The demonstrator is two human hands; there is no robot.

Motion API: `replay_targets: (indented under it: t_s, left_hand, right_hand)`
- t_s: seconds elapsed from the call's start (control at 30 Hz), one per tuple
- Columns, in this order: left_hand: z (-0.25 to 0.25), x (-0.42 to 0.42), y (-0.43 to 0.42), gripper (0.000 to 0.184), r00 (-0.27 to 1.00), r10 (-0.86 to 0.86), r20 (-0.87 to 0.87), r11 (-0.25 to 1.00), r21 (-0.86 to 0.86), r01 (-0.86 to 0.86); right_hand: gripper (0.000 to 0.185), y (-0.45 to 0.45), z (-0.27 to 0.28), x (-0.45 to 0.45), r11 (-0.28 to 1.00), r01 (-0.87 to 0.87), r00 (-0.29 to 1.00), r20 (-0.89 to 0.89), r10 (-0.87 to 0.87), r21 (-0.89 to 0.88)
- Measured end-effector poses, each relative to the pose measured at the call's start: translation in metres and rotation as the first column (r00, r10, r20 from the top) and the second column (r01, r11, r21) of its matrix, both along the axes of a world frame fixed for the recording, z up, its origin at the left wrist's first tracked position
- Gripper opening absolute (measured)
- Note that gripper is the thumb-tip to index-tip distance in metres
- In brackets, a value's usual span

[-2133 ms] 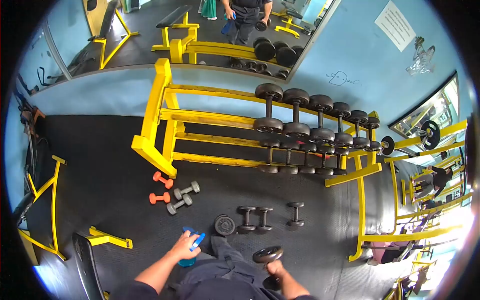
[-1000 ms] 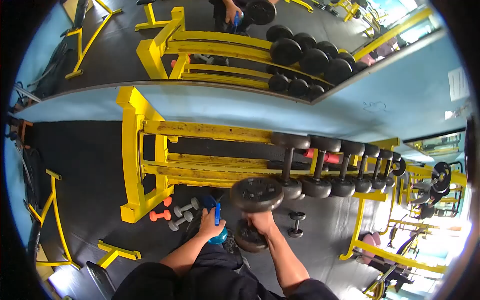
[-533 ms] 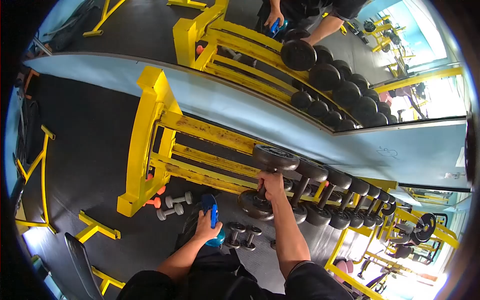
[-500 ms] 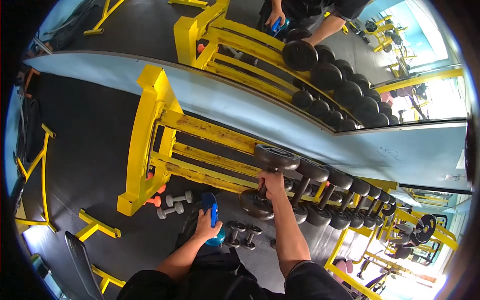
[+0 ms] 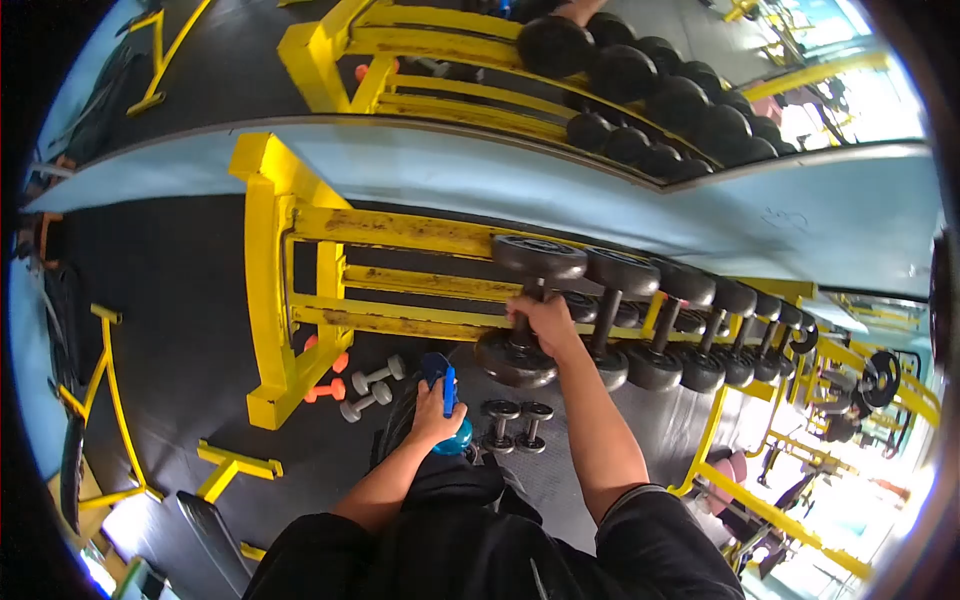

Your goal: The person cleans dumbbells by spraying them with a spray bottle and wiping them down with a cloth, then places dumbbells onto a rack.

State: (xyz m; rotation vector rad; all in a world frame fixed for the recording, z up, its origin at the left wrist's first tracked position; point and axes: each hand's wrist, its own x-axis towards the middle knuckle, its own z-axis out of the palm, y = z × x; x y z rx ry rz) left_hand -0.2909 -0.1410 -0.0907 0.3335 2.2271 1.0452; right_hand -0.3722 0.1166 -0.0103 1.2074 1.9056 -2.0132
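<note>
My right hand is closed around the handle of a large black dumbbell, the leftmost on the upper tier of a yellow rack. Both round heads sit on the rack's rails. Lower and to the left, my left hand is wrapped round what looks like a spray bottle, with a blue top and a teal rounded body partly covered by the hand. More black dumbbells line the rack to the right of the one I hold.
Small grey dumbbells, orange dumbbells and dark dumbbells lie on the black floor. A mirror runs along the blue wall behind the rack. A yellow-framed bench stands at lower left, with gym machines at right.
The view has shifted, so the rack and floor dumbbells appear higher in the picture. Both hands keep their holds, and the large dumbbell remains on the rack.
</note>
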Motion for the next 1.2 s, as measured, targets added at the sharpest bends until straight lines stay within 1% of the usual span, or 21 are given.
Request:
replay_targets:
  t_s: [0.03, 0.07, 0.1, 0.17, 0.2, 0.33, 0.4, 0.5, 0.53, 0.57, 0.63, 0.7, 0.8, 0.83, 0.9, 0.97, 1.0, 1.03, 1.07, 1.17, 1.2]
  left_hand:
    - [-0.004, 0.004, -0.001, 0.054, 0.998, -0.022, -0.052, 1.0, -0.005, 0.022]
    - [-0.003, 0.005, 0.001, 0.054, 0.994, -0.042, -0.103, 0.999, -0.01, 0.042]
    - [-0.001, 0.008, 0.003, 0.054, 0.992, -0.062, -0.108, 0.998, 0.005, 0.063]
    - [0.007, 0.012, 0.005, 0.053, 0.993, -0.105, -0.052, 0.992, 0.063, 0.108]
    - [0.012, 0.014, 0.008, 0.052, 0.987, -0.141, -0.077, 0.981, 0.123, 0.149]
    - [0.028, 0.033, 0.018, 0.05, 0.977, -0.191, -0.093, 0.961, 0.184, 0.206]
    - [0.043, 0.045, 0.023, 0.047, 0.969, -0.211, -0.127, 0.928, 0.285, 0.24]
    - [0.024, 0.06, 0.021, 0.046, 0.954, -0.127, -0.271, 0.932, 0.295, 0.208]
    - [0.014, 0.058, 0.019, 0.046, 0.958, -0.134, -0.254, 0.943, 0.264, 0.202]
    - [0.016, 0.059, 0.02, 0.046, 0.931, -0.116, -0.346, 0.942, 0.258, 0.213]
    - [0.03, 0.059, 0.019, 0.046, 0.94, -0.128, -0.316, 0.929, 0.292, 0.225]
    - [0.053, 0.066, 0.012, 0.047, 0.934, -0.138, -0.329, 0.945, 0.24, 0.223]
    - [0.049, 0.059, -0.008, 0.049, 0.9, -0.12, -0.419, 0.942, 0.239, 0.237]
    - [0.047, 0.055, -0.016, 0.05, 0.892, -0.102, -0.441, 0.94, 0.251, 0.232]
    - [0.069, 0.047, -0.027, 0.05, 0.893, -0.116, -0.434, 0.958, 0.189, 0.216]
    - [0.085, 0.033, -0.033, 0.048, 0.935, -0.113, -0.337, 0.949, 0.242, 0.202]
    - [0.081, 0.024, -0.035, 0.047, 0.943, -0.113, -0.313, 0.946, 0.255, 0.198]
    - [0.071, 0.013, -0.039, 0.05, 0.891, -0.138, -0.432, 0.947, 0.206, 0.246]
    - [0.07, 0.003, -0.039, 0.053, 0.906, -0.141, -0.4, 0.949, 0.206, 0.239]
    - [0.071, -0.02, -0.027, 0.067, 0.92, -0.156, -0.359, 0.972, 0.11, 0.208]
    - [0.077, -0.026, -0.017, 0.07, 0.909, -0.192, -0.371, 0.962, 0.113, 0.249]
  right_hand:
    - [0.029, -0.003, 0.007, 0.008, 0.979, -0.074, 0.996, -0.031, 0.082, 0.192]
    - [0.045, -0.007, 0.012, 0.015, 0.816, -0.205, 0.978, 0.13, 0.16, 0.54]
    - [0.045, -0.007, 0.021, 0.029, 0.812, -0.185, 0.982, 0.128, 0.137, 0.553]
    - [0.053, -0.011, 0.057, 0.057, 0.894, -0.099, 0.993, 0.103, 0.059, 0.437]
    - [0.049, -0.01, 0.074, 0.072, 0.88, -0.162, 0.986, 0.112, 0.124, 0.447]
    - [0.041, -0.028, 0.114, 0.136, 0.883, -0.113, 0.994, 0.047, 0.103, 0.456]
    - [0.04, -0.037, 0.109, 0.175, 0.882, -0.09, 0.996, 0.044, 0.079, 0.463]
    - [0.041, -0.05, 0.104, 0.229, 0.879, -0.057, 0.998, 0.043, 0.042, 0.473]
    - [0.041, -0.055, 0.102, 0.247, 0.885, -0.06, 0.997, 0.071, 0.03, 0.461]
    - [0.041, -0.058, 0.099, 0.265, 0.888, -0.041, 0.998, 0.054, 0.019, 0.458]
    - [0.042, -0.066, 0.093, 0.296, 0.871, -0.082, 0.996, 0.079, 0.049, 0.485]
    - [0.043, -0.075, 0.092, 0.312, 0.888, -0.069, 0.995, 0.091, 0.031, 0.455]
    - [0.046, -0.088, 0.09, 0.3, 0.872, -0.065, 0.998, 0.049, 0.047, 0.485]
    - [0.048, -0.093, 0.086, 0.289, 0.847, -0.074, 0.997, 0.021, 0.074, 0.526]
    - [0.056, -0.101, 0.08, 0.257, 0.684, -0.097, 0.967, -0.095, 0.237, 0.723]
    - [0.055, -0.1, 0.085, 0.214, 0.496, -0.178, 0.933, -0.014, 0.359, 0.85]
    - [0.055, -0.094, 0.081, 0.193, 0.496, -0.166, 0.934, -0.026, 0.357, 0.852]
    - [0.053, -0.087, 0.072, 0.172, 0.296, -0.147, 0.917, 0.017, 0.399, 0.944]
    - [0.052, -0.083, 0.06, 0.153, 0.085, -0.119, 0.9, 0.072, 0.43, 0.989]
    - [0.043, -0.063, 0.026, 0.122, 0.082, -0.066, 0.84, 0.011, 0.542, 0.994]
    - [0.035, -0.054, 0.019, 0.114, 0.122, -0.147, 0.824, 0.054, 0.564, 0.982]
